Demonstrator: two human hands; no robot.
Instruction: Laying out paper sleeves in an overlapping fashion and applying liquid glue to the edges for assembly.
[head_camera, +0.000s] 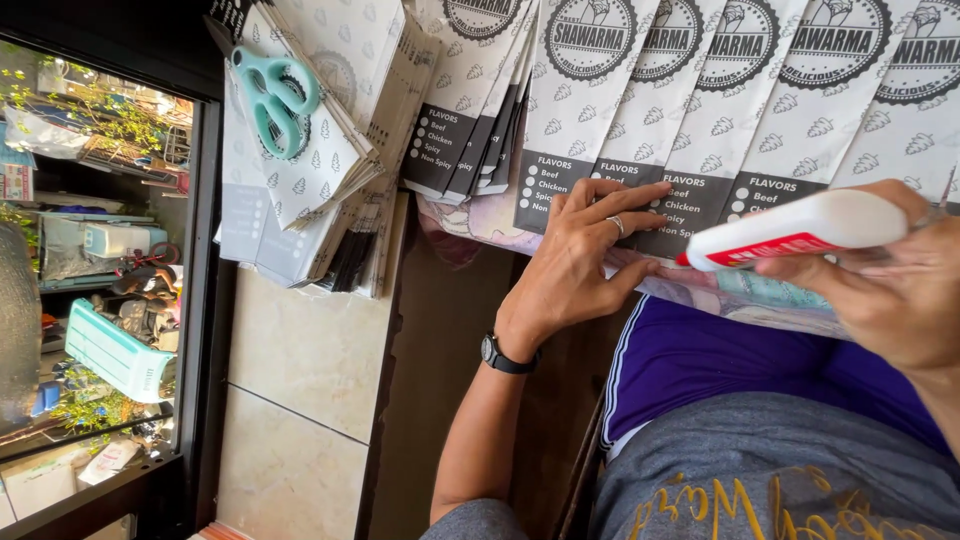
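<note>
Glue bottle (800, 228) in right hand (890, 290) grip, left hand (580, 255) beside

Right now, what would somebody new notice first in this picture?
Probably the fanned row of printed paper sleeves along the top. The left hand presses flat on them, while the right hand holds a white glue bottle at the right. Teal scissors lie on a paper stack, upper left.

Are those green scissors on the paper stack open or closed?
Cannot tell: only the scissors' looped handles show, close together atop the stack of printed paper sleeves.
</note>
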